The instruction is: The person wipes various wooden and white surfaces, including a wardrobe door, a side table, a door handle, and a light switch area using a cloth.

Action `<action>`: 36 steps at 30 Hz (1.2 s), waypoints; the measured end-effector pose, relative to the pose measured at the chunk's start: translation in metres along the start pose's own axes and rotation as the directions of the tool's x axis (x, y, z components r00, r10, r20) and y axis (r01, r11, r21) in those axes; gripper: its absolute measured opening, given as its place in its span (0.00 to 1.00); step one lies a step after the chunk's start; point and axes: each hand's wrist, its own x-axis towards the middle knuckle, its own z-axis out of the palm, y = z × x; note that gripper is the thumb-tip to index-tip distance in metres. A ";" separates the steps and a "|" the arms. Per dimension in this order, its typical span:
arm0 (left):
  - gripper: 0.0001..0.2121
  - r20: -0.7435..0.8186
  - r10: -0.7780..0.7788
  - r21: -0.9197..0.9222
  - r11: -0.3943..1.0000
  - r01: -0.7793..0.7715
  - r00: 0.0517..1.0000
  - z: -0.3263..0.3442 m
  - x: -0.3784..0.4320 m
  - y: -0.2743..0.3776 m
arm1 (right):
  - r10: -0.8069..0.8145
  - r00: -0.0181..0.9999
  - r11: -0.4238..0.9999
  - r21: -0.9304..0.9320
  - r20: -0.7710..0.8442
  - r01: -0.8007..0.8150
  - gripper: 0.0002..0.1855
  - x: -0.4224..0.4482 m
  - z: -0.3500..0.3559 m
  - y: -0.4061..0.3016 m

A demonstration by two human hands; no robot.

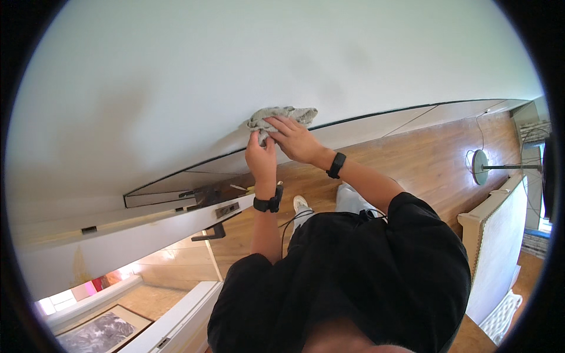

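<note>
A bunched grey cloth lies against the white wall, just above the dark line that tops the tiled lower band. My right hand presses on the cloth with its fingers spread across the middle. Beside it, my left hand pinches the lower edge of the cloth between thumb and fingers. The two hands are close together, their fingertips nearly touching. Each wrist wears a black band.
To the left stands a white door with a dark handle. A round-based stand with cables is at the right, near a studded headboard. Wooden flooring runs below the wall. A framed picture shows lower left.
</note>
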 end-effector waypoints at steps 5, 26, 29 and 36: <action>0.13 0.132 0.118 0.067 0.990 -0.128 0.984 0.070 -0.022 0.005 | 0.122 0.992 0.991 0.050 -0.017 -0.121 0.15 -0.066 -0.021 0.046; 0.09 0.746 0.379 0.002 0.821 -0.570 0.548 0.419 -0.124 0.168 | 0.806 0.502 0.521 -0.026 -0.315 -0.853 0.17 -0.328 -0.176 0.248; 0.08 0.715 0.392 0.031 0.809 -0.587 0.579 0.407 -0.126 0.159 | 0.788 0.554 0.568 -0.030 -0.269 -0.822 0.14 -0.325 -0.172 0.245; 0.11 0.699 0.239 0.253 0.799 -0.546 0.674 0.335 -0.114 0.130 | 0.694 0.710 0.717 0.020 -0.122 -0.697 0.09 -0.289 -0.134 0.218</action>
